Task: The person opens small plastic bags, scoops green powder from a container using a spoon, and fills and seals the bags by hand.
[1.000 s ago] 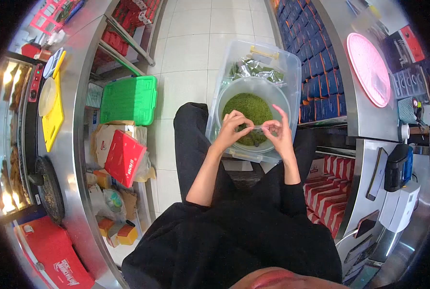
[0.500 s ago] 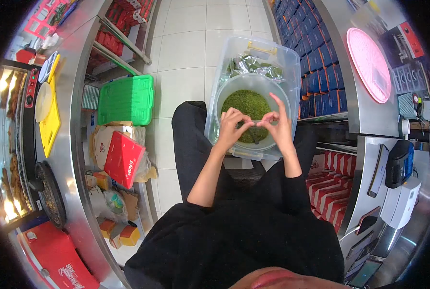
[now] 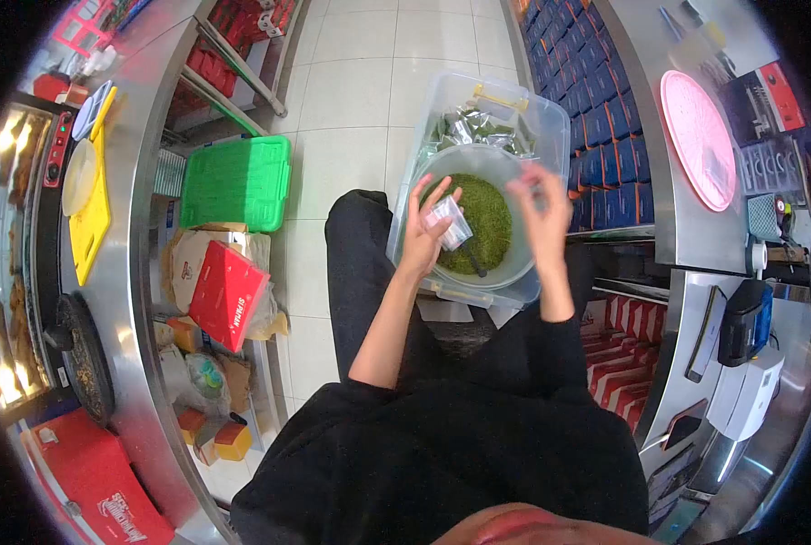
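A round translucent tub (image 3: pixel 519 263) holds loose green shreds (image 3: pixel 489 204) and stands inside a larger clear plastic bin (image 3: pixel 553 127) between my knees. My left hand (image 3: pixel 421 232), above the tub's left side, holds a small clear plastic bag (image 3: pixel 451 225) against its thumb and palm, other fingers stretched up. Whether the bag has anything in it I cannot make out. At the tub's right rim is my right hand (image 3: pixel 545 218), its fingers smeared by motion. A dark handle (image 3: pixel 474 261) pokes out of the shreds. Behind the tub lie several filled clear packets (image 3: pixel 482 129).
Steel counters run along both sides. On the left are a green lidded crate (image 3: pixel 235 184) and a red box (image 3: pixel 230 295) on cartons. Stacked blue boxes (image 3: pixel 596 118) line the right shelf, and a pink round tray (image 3: pixel 698 141) rests on the right counter.
My hands have come apart from their pinch over the tub. The right one has moved right to the rim; the small bag now shows in my left hand.
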### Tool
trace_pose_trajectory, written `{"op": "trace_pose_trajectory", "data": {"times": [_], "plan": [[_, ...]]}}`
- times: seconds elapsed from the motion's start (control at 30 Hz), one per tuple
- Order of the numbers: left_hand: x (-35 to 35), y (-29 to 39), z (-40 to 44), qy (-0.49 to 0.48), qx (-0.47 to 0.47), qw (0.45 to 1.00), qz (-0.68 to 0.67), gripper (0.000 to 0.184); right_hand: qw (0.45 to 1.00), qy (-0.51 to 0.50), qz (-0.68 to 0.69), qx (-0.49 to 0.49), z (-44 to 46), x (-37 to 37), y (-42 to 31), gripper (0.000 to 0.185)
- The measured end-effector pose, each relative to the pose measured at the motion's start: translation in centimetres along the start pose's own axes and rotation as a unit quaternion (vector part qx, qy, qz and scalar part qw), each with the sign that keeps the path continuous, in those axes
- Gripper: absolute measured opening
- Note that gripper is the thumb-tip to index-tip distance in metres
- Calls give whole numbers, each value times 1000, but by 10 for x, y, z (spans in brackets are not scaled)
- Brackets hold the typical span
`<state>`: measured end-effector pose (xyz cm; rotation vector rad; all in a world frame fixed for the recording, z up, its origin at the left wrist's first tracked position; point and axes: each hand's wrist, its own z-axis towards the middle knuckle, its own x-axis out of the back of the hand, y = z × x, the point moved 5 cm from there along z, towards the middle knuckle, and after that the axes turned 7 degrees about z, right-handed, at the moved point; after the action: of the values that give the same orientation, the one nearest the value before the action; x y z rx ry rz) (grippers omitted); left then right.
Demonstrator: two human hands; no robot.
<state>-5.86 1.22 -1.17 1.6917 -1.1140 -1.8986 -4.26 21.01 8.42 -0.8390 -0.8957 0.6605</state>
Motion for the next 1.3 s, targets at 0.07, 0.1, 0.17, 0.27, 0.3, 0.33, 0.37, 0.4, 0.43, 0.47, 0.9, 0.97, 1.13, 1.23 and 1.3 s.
{"op": "trace_pose_trajectory", "data": {"times": [0.07,0.1,0.17,0.27,0.3,0.33,0.37,0.4,0.43,0.47,0.9,0.97,1.13,1.23,1.3], "plan": [[-4,-3,-1,-22,6,1000,0,80,985,-130,20,-107,-40,-36,15,34],[-5,-5,-3,-20,10,1000,0,80,973,-164,71,-146,-56,-49,29,27],[-8,-7,-3,-28,16,999,25,79,971,-140,94,-172,-75,-58,43,17],[-8,-10,-3,-21,19,999,-47,76,975,-81,133,-156,-73,-53,34,10],[-6,-9,-3,-23,18,998,-47,76,976,-79,132,-155,-70,-49,30,10],[-2,-11,-3,-19,56,998,-32,72,969,-71,149,-181,-67,-44,29,8],[0,-13,-3,-15,92,996,-17,68,962,-63,166,-207,-64,-40,29,7],[-1,-13,-2,-18,89,996,-17,68,963,-63,167,-203,-62,-38,29,7],[-1,-14,-3,-15,88,996,-20,62,955,-65,185,-220,-61,-38,31,7],[0,-15,-4,-13,88,996,-23,57,947,-67,204,-239,-61,-38,32,8],[44,-60,-10,-155,143,958,-193,28,897,17,373,-238,-69,-15,23,17],[11,-36,-16,-32,215,975,-52,32,870,16,429,-245,-73,-18,25,16],[0,-30,-13,6,129,981,148,16,894,10,366,-257,-83,-18,48,14],[3,-25,-14,39,104,961,252,11,971,91,155,-158,-81,-6,10,12],[-10,-7,-17,54,-47,884,463,10,986,157,-10,-48,-81,-5,-16,14]]}}
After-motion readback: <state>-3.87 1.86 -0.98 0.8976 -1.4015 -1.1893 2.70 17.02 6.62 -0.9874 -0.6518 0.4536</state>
